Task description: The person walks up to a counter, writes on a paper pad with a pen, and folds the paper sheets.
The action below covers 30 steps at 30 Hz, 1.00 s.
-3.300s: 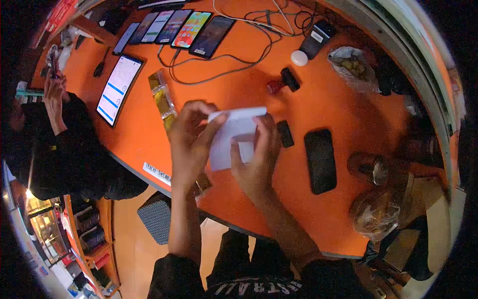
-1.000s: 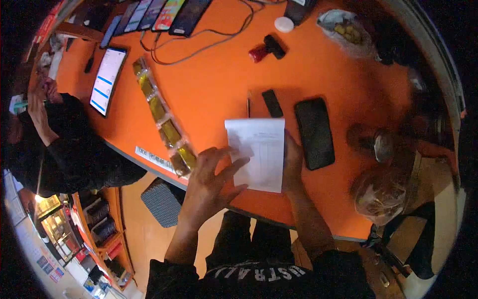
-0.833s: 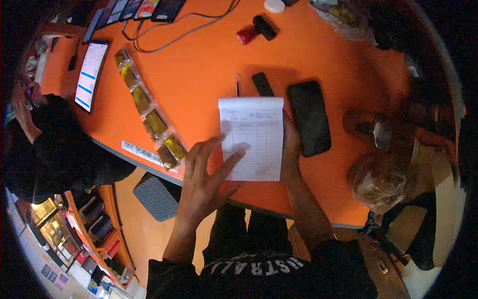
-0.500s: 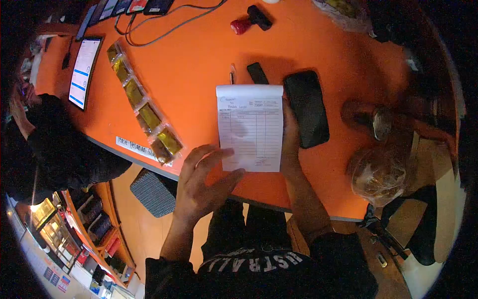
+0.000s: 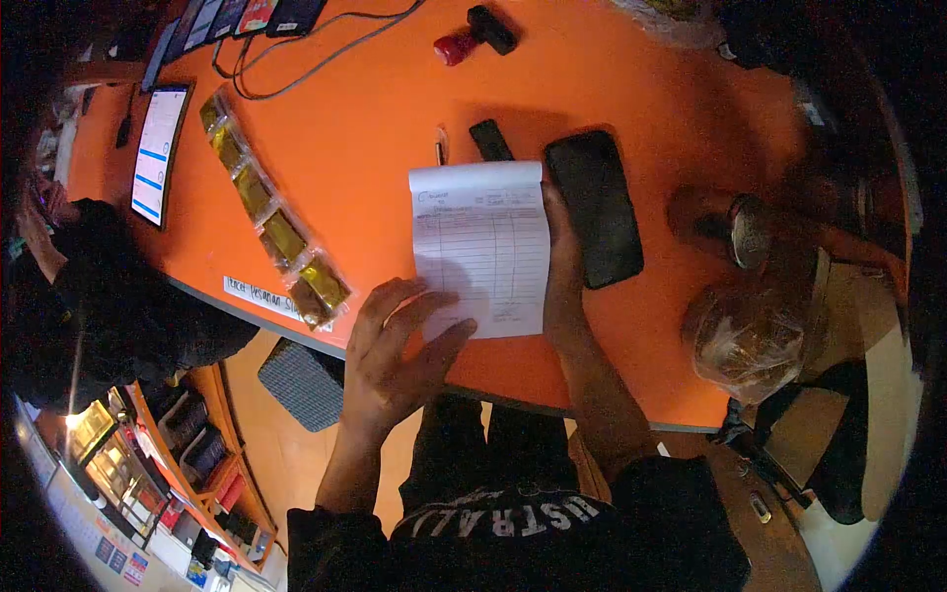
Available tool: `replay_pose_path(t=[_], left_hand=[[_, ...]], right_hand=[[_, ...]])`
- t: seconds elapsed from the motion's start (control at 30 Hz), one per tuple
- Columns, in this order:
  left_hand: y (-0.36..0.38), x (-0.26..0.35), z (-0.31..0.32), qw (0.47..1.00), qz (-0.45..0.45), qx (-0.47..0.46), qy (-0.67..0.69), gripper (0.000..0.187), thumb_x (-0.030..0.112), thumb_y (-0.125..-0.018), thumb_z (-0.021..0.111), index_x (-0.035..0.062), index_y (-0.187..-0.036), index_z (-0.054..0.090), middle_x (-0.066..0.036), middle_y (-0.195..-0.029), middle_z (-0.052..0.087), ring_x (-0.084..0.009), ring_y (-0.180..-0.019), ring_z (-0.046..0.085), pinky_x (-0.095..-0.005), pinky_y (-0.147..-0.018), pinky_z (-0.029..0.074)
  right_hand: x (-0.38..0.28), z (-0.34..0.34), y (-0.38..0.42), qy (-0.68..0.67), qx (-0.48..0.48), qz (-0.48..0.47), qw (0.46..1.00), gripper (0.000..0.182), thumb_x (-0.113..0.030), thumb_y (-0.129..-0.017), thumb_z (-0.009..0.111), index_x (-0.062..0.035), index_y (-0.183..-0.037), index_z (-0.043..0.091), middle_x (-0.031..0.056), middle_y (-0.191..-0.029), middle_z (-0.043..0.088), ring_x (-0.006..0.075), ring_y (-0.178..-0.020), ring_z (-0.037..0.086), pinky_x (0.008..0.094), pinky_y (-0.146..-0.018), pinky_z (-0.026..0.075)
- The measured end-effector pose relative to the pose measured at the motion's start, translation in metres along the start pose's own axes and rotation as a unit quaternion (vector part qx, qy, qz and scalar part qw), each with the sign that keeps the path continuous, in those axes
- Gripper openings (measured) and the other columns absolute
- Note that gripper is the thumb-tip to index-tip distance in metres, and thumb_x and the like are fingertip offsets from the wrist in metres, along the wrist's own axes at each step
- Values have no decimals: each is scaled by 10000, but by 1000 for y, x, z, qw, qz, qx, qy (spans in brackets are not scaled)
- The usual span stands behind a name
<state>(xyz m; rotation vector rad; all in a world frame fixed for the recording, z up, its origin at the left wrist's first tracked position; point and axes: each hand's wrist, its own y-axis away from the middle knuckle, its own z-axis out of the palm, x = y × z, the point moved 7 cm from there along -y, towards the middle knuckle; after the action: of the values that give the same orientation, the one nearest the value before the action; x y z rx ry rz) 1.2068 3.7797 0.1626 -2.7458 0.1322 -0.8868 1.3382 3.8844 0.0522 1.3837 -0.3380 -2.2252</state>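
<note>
A receipt pad point(image 5: 483, 257) with ruled columns and handwriting at its top is held over the orange table, its upper sheets folded back along the top edge. My right hand point(image 5: 560, 261) grips the pad by its right side, most of the fingers hidden behind it. Over the pad's lower left corner is my left hand point(image 5: 400, 340), thumb and fingers apart, the fingertips overlapping the page. Just right of the pad lies a black phone point(image 5: 597, 212). Beyond its top edge are a small black object point(image 5: 490, 141) and a pen point(image 5: 441, 148), partly hidden.
A strip of gold-coloured sachets point(image 5: 261, 202) and a lit phone point(image 5: 158, 158) lie left on the orange table point(image 5: 365, 118). Further off are several phones, cables and a red-and-black stamp point(image 5: 473, 37). A clear plastic bag point(image 5: 747, 340) sits right. A person in dark clothing point(image 5: 109, 296) is at left.
The view has shifted slightly, moving the table things a little left. My left thumb and fingers have come further over the pad's lower left part. My right hand keeps its grip.
</note>
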Motion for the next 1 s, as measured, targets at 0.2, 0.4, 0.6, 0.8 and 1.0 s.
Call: replay_pose_path(t=[0.2,0.4,0.6,0.8,1.0], left_hand=[[-3,2,-6,1000,28,11,5,225,38,-670,826,122,-864,750,-20,-1017,709,-290,-1056,643,-431,-903,543],[-20,-16,-35,994,-33,24,106,199,6,-669,828,99,-794,703,-34,-880,726,-257,-986,669,-388,-875,538],[-40,-60,-55,911,-290,125,264,272,-16,-670,881,47,-732,624,-59,-793,681,-148,-809,645,-282,-718,496],[-55,-40,-11,819,-167,-198,512,328,97,-751,874,72,-740,547,-5,-794,579,-119,-761,555,-274,-706,442],[-51,-47,0,873,-217,-100,425,207,50,-870,760,54,-827,557,-23,-904,647,-92,-852,612,-264,-766,492]], right_hand=[[-17,2,4,297,-31,-163,940,446,-143,-897,627,-30,-1309,497,129,-1171,601,221,-1097,581,372,-994,457],[-9,6,5,221,-78,-125,964,575,-172,-895,721,-39,-1392,463,110,-1249,590,205,-1156,580,346,-1000,476],[7,9,1,229,-149,-107,956,725,-184,-817,797,-38,-1419,419,125,-1318,562,218,-1140,596,362,-982,496],[4,8,-1,239,-111,-97,960,616,-47,-839,735,-7,-1388,458,148,-1249,627,227,-1157,616,349,-1015,471],[-7,13,3,251,-115,-87,957,461,-99,-918,664,-43,-1351,513,117,-1201,639,188,-1071,630,345,-926,520]])
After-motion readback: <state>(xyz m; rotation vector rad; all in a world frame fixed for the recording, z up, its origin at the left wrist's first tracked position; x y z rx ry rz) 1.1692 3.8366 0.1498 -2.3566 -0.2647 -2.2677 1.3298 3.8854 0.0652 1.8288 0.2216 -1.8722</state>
